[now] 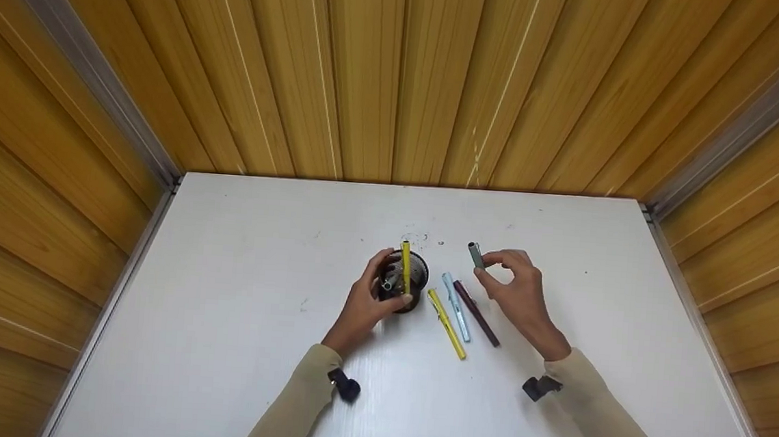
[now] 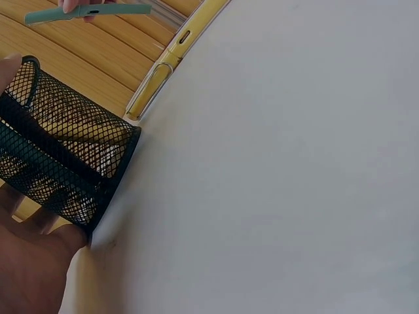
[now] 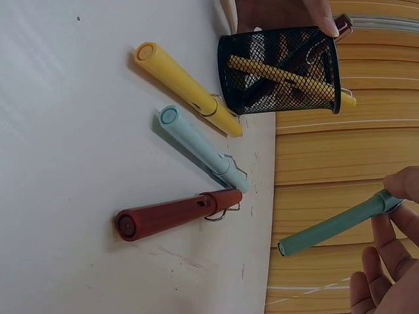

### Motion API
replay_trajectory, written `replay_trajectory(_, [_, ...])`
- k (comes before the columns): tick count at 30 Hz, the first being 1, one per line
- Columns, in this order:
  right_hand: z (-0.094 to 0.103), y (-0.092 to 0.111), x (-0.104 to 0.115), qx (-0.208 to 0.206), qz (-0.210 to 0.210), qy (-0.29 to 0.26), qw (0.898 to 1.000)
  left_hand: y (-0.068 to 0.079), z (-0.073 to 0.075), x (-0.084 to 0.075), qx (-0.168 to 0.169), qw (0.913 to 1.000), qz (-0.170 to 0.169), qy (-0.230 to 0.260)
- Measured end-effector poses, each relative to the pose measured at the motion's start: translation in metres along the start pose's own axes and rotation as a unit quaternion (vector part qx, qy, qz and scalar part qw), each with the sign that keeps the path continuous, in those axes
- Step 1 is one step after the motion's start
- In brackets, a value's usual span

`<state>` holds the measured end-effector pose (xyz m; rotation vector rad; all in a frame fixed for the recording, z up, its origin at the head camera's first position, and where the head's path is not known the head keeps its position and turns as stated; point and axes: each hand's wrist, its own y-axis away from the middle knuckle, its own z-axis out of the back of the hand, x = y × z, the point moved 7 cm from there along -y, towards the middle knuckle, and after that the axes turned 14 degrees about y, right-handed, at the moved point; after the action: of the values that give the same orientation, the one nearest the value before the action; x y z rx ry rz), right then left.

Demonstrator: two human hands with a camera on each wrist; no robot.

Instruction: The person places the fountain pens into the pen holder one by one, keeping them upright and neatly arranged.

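Observation:
My left hand [image 1: 364, 306] grips a black wire-mesh pen cup [image 2: 78, 131], its fingers and thumb round opposite sides. Inside the cup stand a yellow pen [image 1: 405, 264] and a dark red pen [image 3: 344, 23], among other contents blurred by the mesh. Off to the right, my right hand [image 1: 524, 300] pinches a green pen [image 3: 334, 226] near its clip end, between thumb and fingers, raised above the table. Between the hands lie three capped pens: a yellow pen [image 3: 183, 82], a light blue pen [image 3: 196, 144] and a maroon pen [image 3: 170, 216].
Everything rests on a white table [image 1: 232, 317] with small dark marks near its back. Wood-look panels [image 1: 372, 73] rise behind it and at both sides, with metal strips [image 1: 124, 90] in the corners. A small black camera [image 1: 345, 385] sits on each wrist.

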<state>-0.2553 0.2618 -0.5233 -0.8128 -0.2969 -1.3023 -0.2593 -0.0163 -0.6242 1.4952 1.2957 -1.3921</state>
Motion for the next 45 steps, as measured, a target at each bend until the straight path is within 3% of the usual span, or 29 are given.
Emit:
replay_trajectory(8, [-0.005,-0.003,0.005,0.009,0.012,-0.014,1.000,0.000,0.001,-0.002,0.005,1.0000,-0.007,0.004])
replay_trajectory(23, [-0.012,-0.009,0.017,0.016,0.015,-0.029,0.999,0.002,0.000,-0.001,-0.006,0.9997,0.012,-0.020])
replay_trajectory(45, [-0.027,-0.015,0.049,0.034,0.050,-0.042,0.997,0.000,0.001,-0.002,-0.010,0.9997,0.017,-0.013])
